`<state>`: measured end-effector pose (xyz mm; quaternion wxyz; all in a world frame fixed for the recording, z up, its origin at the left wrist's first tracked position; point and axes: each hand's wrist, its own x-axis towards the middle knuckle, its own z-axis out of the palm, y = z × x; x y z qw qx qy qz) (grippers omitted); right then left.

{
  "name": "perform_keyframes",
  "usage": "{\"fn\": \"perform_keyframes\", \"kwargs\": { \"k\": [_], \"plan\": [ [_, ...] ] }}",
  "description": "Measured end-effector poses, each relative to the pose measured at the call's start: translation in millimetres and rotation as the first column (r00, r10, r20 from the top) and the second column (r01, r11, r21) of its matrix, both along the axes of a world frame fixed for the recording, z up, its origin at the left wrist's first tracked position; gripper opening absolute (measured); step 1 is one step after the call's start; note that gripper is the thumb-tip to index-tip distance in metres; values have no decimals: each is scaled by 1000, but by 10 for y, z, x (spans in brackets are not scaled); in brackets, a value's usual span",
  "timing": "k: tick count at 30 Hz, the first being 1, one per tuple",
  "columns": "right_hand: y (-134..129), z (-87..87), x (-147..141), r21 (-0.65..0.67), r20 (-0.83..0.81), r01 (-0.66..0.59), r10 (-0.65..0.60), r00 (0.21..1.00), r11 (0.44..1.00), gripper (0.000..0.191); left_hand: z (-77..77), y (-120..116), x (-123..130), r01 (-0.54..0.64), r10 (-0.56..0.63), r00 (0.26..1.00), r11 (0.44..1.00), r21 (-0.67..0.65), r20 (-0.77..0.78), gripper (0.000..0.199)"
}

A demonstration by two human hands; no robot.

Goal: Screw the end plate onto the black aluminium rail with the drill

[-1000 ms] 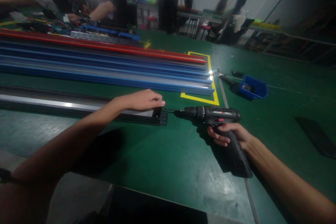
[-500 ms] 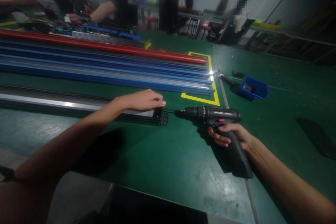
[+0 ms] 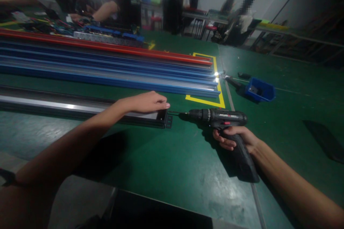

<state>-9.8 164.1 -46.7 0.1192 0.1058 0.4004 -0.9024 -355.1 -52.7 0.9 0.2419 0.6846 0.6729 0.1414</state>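
My right hand [image 3: 236, 139] is wrapped round the grip of a black cordless drill [image 3: 228, 117], its index finger near the trigger. The drill's long thin bit points left and meets the end of a long black metal profile [image 3: 80, 108] with a shiny strip along its channel. Over that same end lies my left hand [image 3: 146, 102], its fingers curled down on the far side and the thumb near the corner. A small slotted black bracket [image 3: 169, 122] sticks out from the profile's end. The exact point where the bit touches is too small to make out.
Behind lie several long blue profiles [image 3: 161, 85] and red profiles [image 3: 134, 49], their ends inside yellow tape [image 3: 205, 102]. A blue bin [image 3: 264, 94] and a dark tool [image 3: 233, 81] are at right. Across the green table, a person's arm [image 3: 106, 10] works near wires and parts.
Almost nothing differs. Both hands, the drill and the black profile keep their places; the view shifts only very slightly.
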Motion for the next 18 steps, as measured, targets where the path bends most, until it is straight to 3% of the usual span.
{"fn": "perform_keyframes", "kwargs": {
  "k": [18],
  "plan": [
    [4, -1, 3, 3, 2, 7, -7, 1000, 1000, 24, 5, 4, 11, -1, 1, 1000, 1000, -2, 6, 46]
  ]
}}
